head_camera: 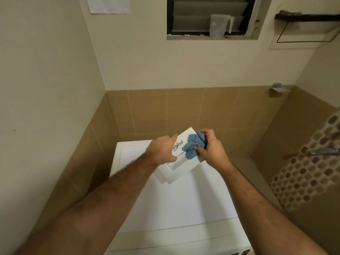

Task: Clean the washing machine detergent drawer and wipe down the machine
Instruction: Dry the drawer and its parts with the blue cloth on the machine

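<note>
The white detergent drawer [181, 167], with a printed logo on its front panel, is lifted above the top of the white washing machine [176, 205]. My left hand [162, 150] grips the drawer's left side, thumb under the panel's edge. My right hand [209, 146] holds a crumpled blue cloth [193, 146] and presses it against the drawer's front panel near its upper right corner. The drawer's compartments are hidden behind the panel.
Tan tiled walls enclose the machine at the back and left. A louvred window [211, 15] with a clear plastic jug [219, 25] on its sill sits high on the wall. A perforated partition [309, 162] and a metal tap [324, 150] stand to the right.
</note>
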`<state>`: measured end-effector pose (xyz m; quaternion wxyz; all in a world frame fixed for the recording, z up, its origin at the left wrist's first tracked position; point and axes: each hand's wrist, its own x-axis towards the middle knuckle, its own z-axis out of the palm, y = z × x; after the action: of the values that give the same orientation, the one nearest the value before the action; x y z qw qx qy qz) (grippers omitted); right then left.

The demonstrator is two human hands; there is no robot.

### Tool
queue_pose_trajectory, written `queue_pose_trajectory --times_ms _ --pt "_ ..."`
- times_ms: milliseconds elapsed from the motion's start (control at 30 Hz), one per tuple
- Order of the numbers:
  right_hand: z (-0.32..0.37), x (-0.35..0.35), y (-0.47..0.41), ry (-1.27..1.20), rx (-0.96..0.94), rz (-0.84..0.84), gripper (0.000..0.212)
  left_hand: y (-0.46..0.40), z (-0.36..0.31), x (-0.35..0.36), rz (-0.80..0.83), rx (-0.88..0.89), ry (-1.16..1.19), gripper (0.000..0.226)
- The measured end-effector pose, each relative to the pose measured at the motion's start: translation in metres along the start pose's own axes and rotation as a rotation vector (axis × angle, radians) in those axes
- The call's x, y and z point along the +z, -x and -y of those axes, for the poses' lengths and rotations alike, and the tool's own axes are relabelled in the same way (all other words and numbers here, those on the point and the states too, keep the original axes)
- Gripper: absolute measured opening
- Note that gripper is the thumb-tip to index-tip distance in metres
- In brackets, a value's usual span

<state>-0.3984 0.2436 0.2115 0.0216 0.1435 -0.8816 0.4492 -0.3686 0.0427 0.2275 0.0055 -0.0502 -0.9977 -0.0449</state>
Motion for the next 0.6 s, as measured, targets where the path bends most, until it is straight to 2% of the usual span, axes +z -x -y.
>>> queue_pose_trajectory --times_ms 100,200,267,433,600 --pt "-0.005 0.007 0.002 0.15 -0.134 -0.149 0.038 0.002 -0.004 0.001 -0.062 -0.07 0.061 0.06" --pt "-0.013 0.023 0.008 0.451 -0.264 -0.332 0.043 0.002 -0.01 0.002 -0.106 -0.148 0.106 0.051" --pt "-0.018 0.034 0.014 0.535 -0.289 -0.376 0.046 0.0 -0.012 0.004 -0.128 -0.181 0.139 0.05" --pt "-0.022 0.047 0.032 0.404 -0.311 -0.18 0.04 -0.003 -0.014 0.006 -0.2 -0.271 0.254 0.054" --pt "-0.01 0.017 -0.011 0.233 -0.132 -0.302 0.036 -0.003 -0.018 0.002 -0.188 -0.342 0.248 0.049"
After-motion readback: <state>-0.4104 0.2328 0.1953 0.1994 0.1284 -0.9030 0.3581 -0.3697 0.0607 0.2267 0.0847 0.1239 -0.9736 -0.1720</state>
